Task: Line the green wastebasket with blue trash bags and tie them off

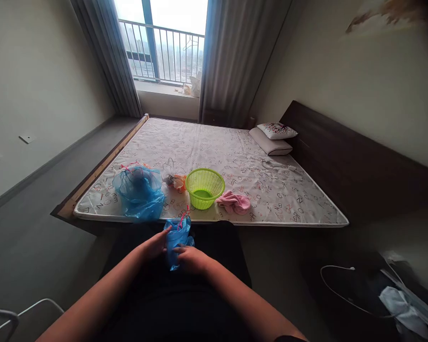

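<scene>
On the near side of the green basket [201, 204], just short of the mattress [217, 142], a small blue bag [172, 243] with red ties [183, 217] is held. Its left side is gripped by the left hand [160, 244], the thumb laid near the top; the fingers of the right hand [191, 260] are laid against its right side, though whether anything is pinched there cannot be told. Such thin plastic would likely slip and crease, so it seems best steadied by the left hand while the right is worked in short strokes, with the ties left untangled.

Left of the basket, sideways movement may be hampered by a large blue bag [142, 197], draped at the mattress edge, and by an orange bag [179, 183]. Right of the basket, a pink cloth [234, 203] is found just beside it. Beyond the basket, more room is offered by a broad stretch of mattress.
</scene>
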Demonstrator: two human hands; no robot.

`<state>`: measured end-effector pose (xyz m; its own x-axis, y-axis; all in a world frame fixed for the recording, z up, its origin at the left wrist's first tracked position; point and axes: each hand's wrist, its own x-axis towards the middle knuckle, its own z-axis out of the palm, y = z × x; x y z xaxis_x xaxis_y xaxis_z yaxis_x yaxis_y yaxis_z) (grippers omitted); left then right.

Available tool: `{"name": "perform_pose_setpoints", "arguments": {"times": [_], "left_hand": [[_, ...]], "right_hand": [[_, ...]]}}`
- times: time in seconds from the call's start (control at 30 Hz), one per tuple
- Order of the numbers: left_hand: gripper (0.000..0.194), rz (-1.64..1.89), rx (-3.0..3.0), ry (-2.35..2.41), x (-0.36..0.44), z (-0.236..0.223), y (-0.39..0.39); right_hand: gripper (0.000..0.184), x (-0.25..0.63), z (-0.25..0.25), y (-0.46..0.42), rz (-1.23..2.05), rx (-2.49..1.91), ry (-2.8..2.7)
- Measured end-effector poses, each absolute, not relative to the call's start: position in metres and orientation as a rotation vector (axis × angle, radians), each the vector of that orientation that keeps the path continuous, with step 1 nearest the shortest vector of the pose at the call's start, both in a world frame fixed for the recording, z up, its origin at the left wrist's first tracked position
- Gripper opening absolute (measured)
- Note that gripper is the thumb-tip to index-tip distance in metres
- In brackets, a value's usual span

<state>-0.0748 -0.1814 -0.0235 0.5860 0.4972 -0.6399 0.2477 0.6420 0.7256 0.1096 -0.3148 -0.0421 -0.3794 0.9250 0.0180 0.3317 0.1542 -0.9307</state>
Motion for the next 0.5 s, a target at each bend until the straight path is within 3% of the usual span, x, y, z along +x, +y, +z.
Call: {"name": "perform_pose_setpoints", "arguments": {"times": [0.13, 0.3, 0.5], "left_hand": [[0.056, 0.328, 0.906, 1.014, -0.073, -0.023, -0.192], [0.054, 0.63, 1.146, 1.074, -0.077, -0.017, -0.206], [0.023, 0.394, 1.573, 0.844, -0.099, -0.011, -0.233]], "right_hand": [[0.009, 0.116, -0.035, -0.302, 1.568, -1.348, -1.281], [0.053, 0.133, -0.041, -0.277, 1.583, -1.412, -0.679], [0.086, 0.135, -0.05, -0.274, 1.747, -1.326, -0.459]]}}
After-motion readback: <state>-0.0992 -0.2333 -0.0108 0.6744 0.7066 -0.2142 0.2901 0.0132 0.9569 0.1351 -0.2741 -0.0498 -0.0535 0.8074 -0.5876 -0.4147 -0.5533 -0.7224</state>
